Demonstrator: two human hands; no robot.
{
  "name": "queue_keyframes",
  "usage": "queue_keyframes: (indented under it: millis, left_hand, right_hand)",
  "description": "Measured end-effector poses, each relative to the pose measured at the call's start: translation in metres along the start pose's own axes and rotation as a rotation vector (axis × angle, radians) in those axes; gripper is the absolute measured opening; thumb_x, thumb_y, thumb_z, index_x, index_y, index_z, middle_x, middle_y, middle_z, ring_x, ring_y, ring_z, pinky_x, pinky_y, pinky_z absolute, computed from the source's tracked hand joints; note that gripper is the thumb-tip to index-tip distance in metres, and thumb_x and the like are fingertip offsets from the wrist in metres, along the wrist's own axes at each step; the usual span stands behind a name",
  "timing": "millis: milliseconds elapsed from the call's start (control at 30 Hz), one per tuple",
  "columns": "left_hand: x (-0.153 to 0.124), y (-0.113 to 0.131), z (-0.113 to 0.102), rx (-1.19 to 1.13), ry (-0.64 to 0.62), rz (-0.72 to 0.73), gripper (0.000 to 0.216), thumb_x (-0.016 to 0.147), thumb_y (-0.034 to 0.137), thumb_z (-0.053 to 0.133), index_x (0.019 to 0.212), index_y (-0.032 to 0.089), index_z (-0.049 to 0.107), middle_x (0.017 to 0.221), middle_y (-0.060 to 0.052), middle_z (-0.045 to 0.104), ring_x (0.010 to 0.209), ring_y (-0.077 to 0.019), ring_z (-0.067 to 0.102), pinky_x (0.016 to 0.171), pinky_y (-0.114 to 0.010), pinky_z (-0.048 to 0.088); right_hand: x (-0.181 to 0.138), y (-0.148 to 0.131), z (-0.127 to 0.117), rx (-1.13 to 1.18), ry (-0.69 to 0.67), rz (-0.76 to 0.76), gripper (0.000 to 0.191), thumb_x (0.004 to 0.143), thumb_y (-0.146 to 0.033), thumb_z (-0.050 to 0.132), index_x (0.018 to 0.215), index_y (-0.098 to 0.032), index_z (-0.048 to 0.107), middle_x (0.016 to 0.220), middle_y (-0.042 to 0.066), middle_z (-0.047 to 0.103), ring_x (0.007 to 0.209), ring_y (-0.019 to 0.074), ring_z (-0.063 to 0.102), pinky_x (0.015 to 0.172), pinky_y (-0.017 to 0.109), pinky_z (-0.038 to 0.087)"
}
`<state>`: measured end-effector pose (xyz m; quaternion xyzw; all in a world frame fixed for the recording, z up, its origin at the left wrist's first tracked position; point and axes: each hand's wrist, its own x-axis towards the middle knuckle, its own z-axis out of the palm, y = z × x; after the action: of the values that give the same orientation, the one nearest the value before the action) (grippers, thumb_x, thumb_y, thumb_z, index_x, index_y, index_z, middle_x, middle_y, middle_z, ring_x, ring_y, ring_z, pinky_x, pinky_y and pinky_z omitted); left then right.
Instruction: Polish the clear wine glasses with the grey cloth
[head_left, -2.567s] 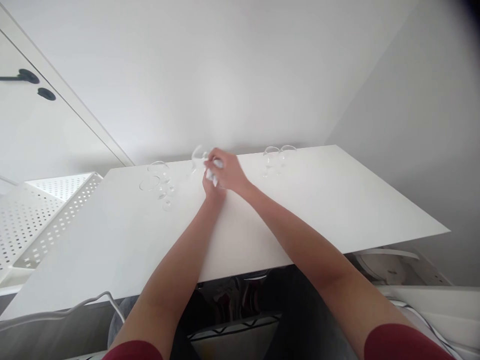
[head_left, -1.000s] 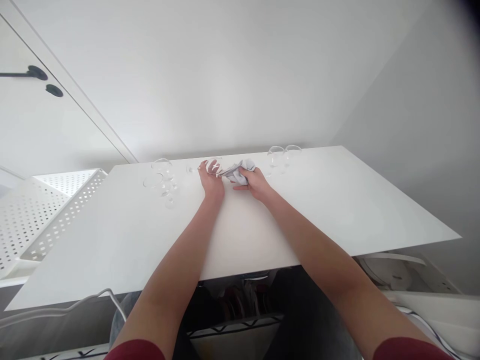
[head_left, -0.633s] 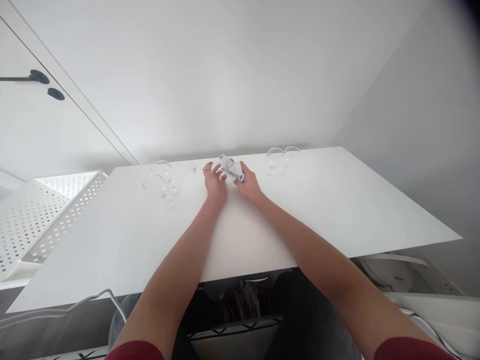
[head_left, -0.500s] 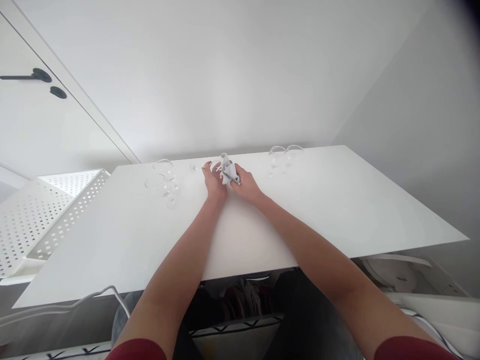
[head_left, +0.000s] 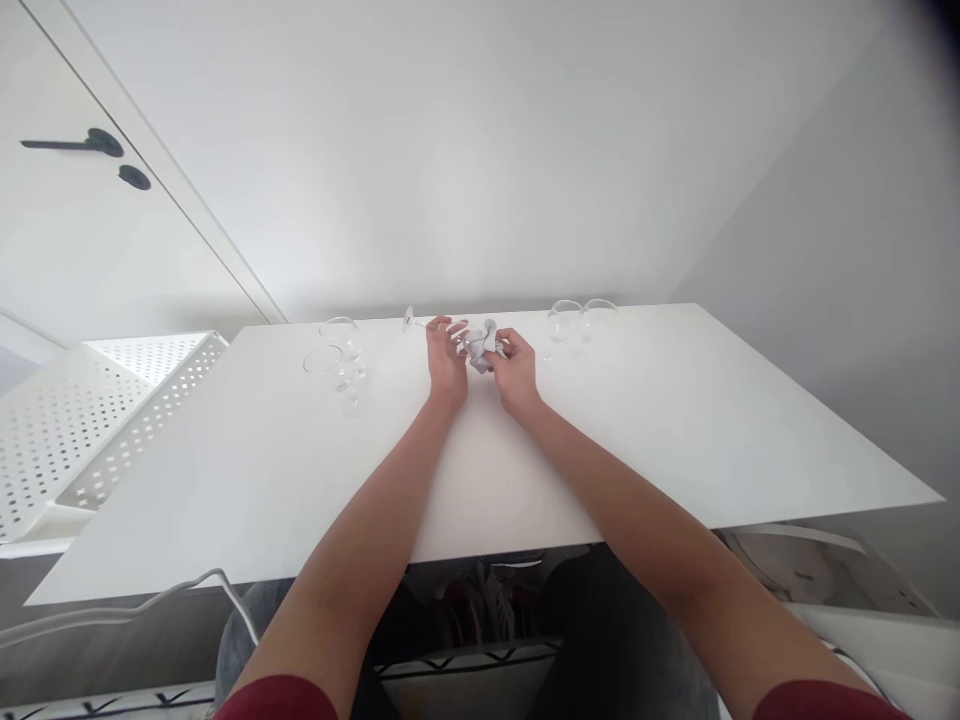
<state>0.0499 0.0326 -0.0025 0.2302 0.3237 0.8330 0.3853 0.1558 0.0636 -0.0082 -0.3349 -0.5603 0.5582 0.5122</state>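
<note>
A white bench (head_left: pixel 675 430) fronts a pale wall (head_left: pixel 450 150). Seen from the hands, two clear stemmed glasses (head_left: pixel 334 366) stand at 9 o'clock, with a perforated rack (head_left: pixel 56 440) beyond, and another pair (head_left: pixel 564 322) at 3 o'clock. Between them the left hand (head_left: pixel 448 370) holds a transparent wineglass (head_left: pixel 409 319) sideways, foot toward 10 o'clock, bowl partly hidden by a crumpled pale cloth (head_left: pixel 480 345) gripped in the right hand (head_left: pixel 517 368).

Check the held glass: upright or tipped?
Tipped: its foot sticks out sideways past the left hand, with the cloth at the opposite end.
</note>
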Motion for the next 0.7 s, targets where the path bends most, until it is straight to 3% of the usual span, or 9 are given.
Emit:
queue_keyframes:
  millis: [100,267,400,467,533,633,700]
  left_hand:
    - [0.002,0.001,-0.001,-0.072,-0.003,-0.003,0.022,0.096,0.047,0.064,0.104,0.027,0.057,0.103,-0.005,0.065,0.079,-0.0136,0.063,0.065,-0.023,0.048]
    - [0.001,0.005,-0.003,-0.168,0.08,-0.009,0.026,0.093,0.049,0.066,0.1,0.026,0.056,0.092,-0.001,0.059,0.07,-0.0118,0.061,0.066,-0.025,0.052]
    - [-0.005,0.007,0.002,-0.101,0.027,-0.048,0.03,0.093,0.052,0.068,0.094,0.023,0.06,0.091,-0.002,0.059,0.077,-0.0126,0.063,0.067,-0.024,0.052]
    - [-0.007,0.007,0.004,-0.082,-0.014,-0.057,0.034,0.093,0.057,0.069,0.096,0.024,0.061,0.092,-0.002,0.059,0.079,-0.0133,0.063,0.068,-0.025,0.052]
    - [-0.007,0.009,0.005,-0.064,-0.028,-0.039,0.036,0.09,0.057,0.073,0.096,0.024,0.062,0.093,-0.002,0.059,0.078,-0.0125,0.063,0.069,-0.026,0.052]
    - [-0.005,0.011,0.006,-0.048,-0.005,-0.006,0.035,0.087,0.051,0.078,0.092,0.022,0.06,0.09,0.0,0.057,0.073,-0.0104,0.061,0.069,-0.025,0.052]
    - [-0.003,0.012,0.006,-0.048,-0.006,0.012,0.034,0.088,0.049,0.078,0.091,0.022,0.058,0.09,0.0,0.057,0.071,-0.0102,0.061,0.068,-0.026,0.052]
  right_hand:
    - [-0.001,0.0,0.0,-0.049,-0.043,-0.065,0.019,0.077,-0.035,0.069,0.09,-0.022,0.067,0.085,0.0,0.067,0.074,0.0163,0.058,0.066,0.03,0.048]
    - [-0.007,-0.006,-0.003,-0.361,-0.44,-0.231,0.029,0.087,-0.041,0.062,0.109,-0.022,0.069,0.092,0.004,0.068,0.085,0.0233,0.056,0.082,0.04,0.05]
    - [-0.008,-0.007,-0.003,-0.572,-0.545,-0.332,0.019,0.089,-0.036,0.06,0.101,-0.024,0.069,0.097,0.007,0.069,0.091,0.028,0.05,0.09,0.048,0.047]
    - [-0.006,-0.006,-0.004,-0.477,-0.536,-0.271,0.018,0.09,-0.037,0.061,0.101,-0.025,0.07,0.098,0.006,0.069,0.092,0.0271,0.051,0.093,0.047,0.046]
    - [-0.006,-0.007,-0.005,-0.252,-0.543,-0.113,0.021,0.089,-0.043,0.067,0.1,-0.025,0.07,0.096,0.004,0.068,0.091,0.025,0.053,0.09,0.043,0.048]
    - [-0.007,-0.013,-0.007,0.126,-0.638,0.196,0.031,0.084,-0.049,0.076,0.102,-0.024,0.071,0.095,0.004,0.065,0.086,0.0209,0.056,0.075,0.035,0.049]
    - [-0.009,-0.018,-0.009,0.258,-0.686,0.327,0.035,0.083,-0.049,0.08,0.105,-0.024,0.071,0.095,0.005,0.064,0.081,0.0189,0.055,0.066,0.032,0.048]
